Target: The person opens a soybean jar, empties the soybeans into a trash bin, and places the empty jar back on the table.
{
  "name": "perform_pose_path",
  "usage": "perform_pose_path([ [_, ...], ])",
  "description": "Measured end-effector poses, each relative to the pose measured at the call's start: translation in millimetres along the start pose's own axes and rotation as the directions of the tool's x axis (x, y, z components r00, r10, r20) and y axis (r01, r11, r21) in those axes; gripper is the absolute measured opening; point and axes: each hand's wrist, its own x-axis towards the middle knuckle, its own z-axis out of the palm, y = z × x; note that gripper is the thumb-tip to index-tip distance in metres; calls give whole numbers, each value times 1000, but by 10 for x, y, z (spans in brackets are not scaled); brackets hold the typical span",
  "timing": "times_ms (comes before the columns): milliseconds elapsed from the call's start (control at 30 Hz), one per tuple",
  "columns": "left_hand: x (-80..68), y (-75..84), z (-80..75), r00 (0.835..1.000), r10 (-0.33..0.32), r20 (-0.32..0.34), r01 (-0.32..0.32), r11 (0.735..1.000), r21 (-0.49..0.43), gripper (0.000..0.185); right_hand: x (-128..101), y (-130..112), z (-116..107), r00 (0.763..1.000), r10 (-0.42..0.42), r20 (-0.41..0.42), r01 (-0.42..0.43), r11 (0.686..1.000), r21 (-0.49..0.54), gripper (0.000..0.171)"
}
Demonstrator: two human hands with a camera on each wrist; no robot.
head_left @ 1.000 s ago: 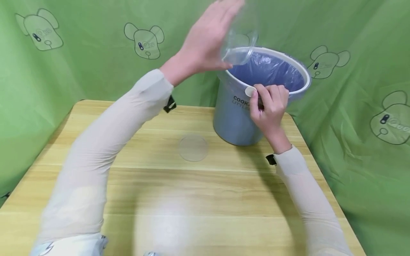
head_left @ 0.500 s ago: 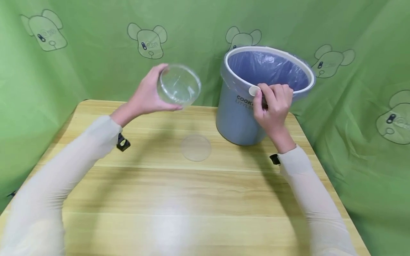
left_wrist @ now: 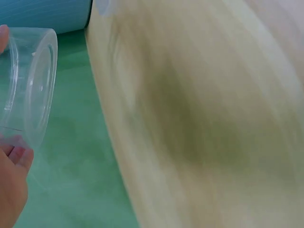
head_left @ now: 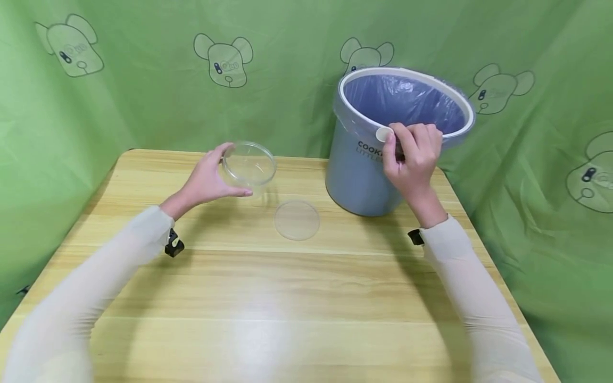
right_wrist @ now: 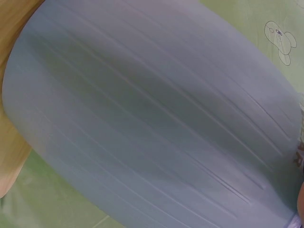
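My left hand [head_left: 203,181] grips a clear round plastic container [head_left: 249,165] just above the wooden table [head_left: 268,298], left of centre. The left wrist view shows the same container [left_wrist: 28,80] on its side with my fingertips [left_wrist: 14,156] under it. A clear round lid [head_left: 297,220] lies flat on the table to the container's right. My right hand [head_left: 412,151] holds a small white spoon-like piece [head_left: 382,134] against the rim of a grey-blue bin [head_left: 364,170] lined with a blue bag [head_left: 407,101]. The bin's side [right_wrist: 156,118] fills the right wrist view.
Green cloth with bear drawings [head_left: 143,90] hangs behind and beside the table. The bin stands at the table's back right corner. Bare wood stretches across the near half of the table.
My left hand has brought the clear container from above the bin's rim leftward and down to just above the table. The right hand has stayed at the bin's rim.
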Motion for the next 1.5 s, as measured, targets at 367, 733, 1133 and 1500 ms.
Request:
perform_pose_path([
  [367, -131, -234, 140, 987, -73, 144, 89, 991, -102, 127, -38, -3, 3, 1000, 9, 3, -9, 1000, -3, 24],
  [733, -223, -463, 145, 975, -122, 185, 152, 975, -160, 128, -32, 4, -20, 1000, 2, 5, -2, 1000, -8, 21],
  [1133, -245, -582, 132, 953, -188, 238, 221, 968, -121, 130, -2, 77, -47, 1000, 2, 29, -2, 1000, -8, 23],
  [1500, -290, -610, 151, 940, -233, 249, 260, 962, -83, 129, -18, 118, -70, 999, -1, 44, 3, 1000, -30, 25],
])
